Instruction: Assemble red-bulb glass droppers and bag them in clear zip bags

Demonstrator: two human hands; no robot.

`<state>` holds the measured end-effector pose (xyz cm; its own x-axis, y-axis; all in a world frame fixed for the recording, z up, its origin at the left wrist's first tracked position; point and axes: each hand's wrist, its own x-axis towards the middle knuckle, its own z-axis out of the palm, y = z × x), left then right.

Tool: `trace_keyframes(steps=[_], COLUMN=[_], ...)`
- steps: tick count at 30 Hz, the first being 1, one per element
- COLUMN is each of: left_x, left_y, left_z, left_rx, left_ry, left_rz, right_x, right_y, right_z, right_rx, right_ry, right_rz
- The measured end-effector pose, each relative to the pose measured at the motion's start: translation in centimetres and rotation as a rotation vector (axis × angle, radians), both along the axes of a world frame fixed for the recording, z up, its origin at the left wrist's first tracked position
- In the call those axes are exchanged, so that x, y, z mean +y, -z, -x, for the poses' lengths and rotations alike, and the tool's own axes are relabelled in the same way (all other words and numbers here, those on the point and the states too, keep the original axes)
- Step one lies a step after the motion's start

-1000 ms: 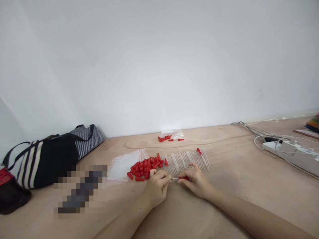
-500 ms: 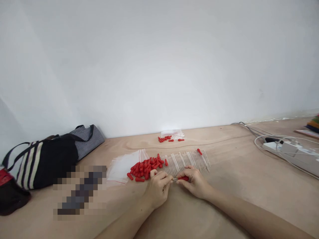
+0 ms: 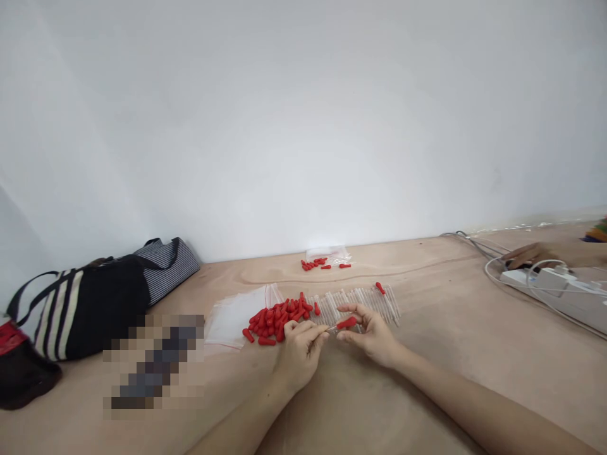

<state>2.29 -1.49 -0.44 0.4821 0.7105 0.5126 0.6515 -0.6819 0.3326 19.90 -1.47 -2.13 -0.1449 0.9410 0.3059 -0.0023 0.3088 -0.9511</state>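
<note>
A dropper with a red rubber bulb (image 3: 346, 323) is pinched at its thin clear tube by my left hand (image 3: 300, 351), the bulb pointing right. Around the bulb, my right hand (image 3: 374, 337) has thumb and forefinger spread apart, not pressed on it. Just behind my left hand lies a heap of red rubber bulbs (image 3: 271, 321). Clear dropper tubes (image 3: 327, 306) lie side by side in a row behind both hands, partly hidden by my right hand. A single red bulb (image 3: 380, 288) rests on the row's right part.
Clear zip bags (image 3: 232, 319) lie left of the heap. Near the wall are more red bulbs (image 3: 313, 264) and a small bag (image 3: 327, 254). A black striped bag (image 3: 99, 303) stands left. Another person's hand (image 3: 526, 254) reaches over the white power strip (image 3: 516, 278) at right.
My right hand's fingers have opened from the red bulb, which now shows more fully and tilts up slightly. Another person's hand has come in at the right, over the power strip.
</note>
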Motion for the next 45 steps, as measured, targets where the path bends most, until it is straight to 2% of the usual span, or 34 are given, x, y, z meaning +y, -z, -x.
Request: trace_keyframes(steps=[2, 5, 9, 12, 15, 18, 20, 22, 24, 32, 39, 45], left_x=[-0.2, -0.6, -0.9, -0.6, 0.0, 0.6, 0.8, 1.0, 1.1, 1.2, 1.3, 1.4], left_y=[-0.2, -0.5, -0.8, -0.7, -0.4, 0.0, 0.2, 0.3, 0.3, 0.6, 0.6, -0.1], left_z=[-0.2, -0.7, -0.9, -0.5, 0.2, 0.6, 0.7, 0.8, 0.8, 1.0, 1.1, 1.4], left_rx=[-0.034, -0.074, -0.074, -0.074, -0.062, -0.055, -0.053, -0.048, -0.042, -0.031, -0.024, -0.010], left_ry=[-0.011, -0.019, -0.006, -0.020, -0.070, -0.115, -0.133, -0.139, -0.141, -0.135, -0.147, -0.290], left_rz=[0.022, 0.050, 0.082, 0.066, 0.045, 0.043, 0.043, 0.045, 0.047, 0.063, 0.025, -0.084], right_x=[-0.1, -0.5, -0.5, 1.0, 3.2, 4.7, 5.1, 5.3, 5.4, 6.0, 5.5, 5.2], right_y=[0.0, 0.2, -0.4, -1.5, -2.2, -1.6, -0.8, 0.0, 0.6, 1.5, 0.9, 0.8], right_z=[0.4, 1.3, 1.7, -0.7, -5.4, -10.0, -11.8, -12.5, -12.4, -12.3, -12.0, -11.4], right_rx=[0.136, 0.205, 0.177, 0.113, -0.059, -0.406, -0.638, -0.779, -0.831, -0.810, -0.845, -0.863], right_ry=[-0.054, -0.108, -0.017, 0.154, 0.427, 0.723, 0.792, 0.792, 0.772, 0.734, 0.737, 0.676], right_rz=[0.053, 0.068, 0.041, 0.005, 0.019, 0.200, 0.321, 0.381, 0.392, 0.339, 0.342, 0.381])
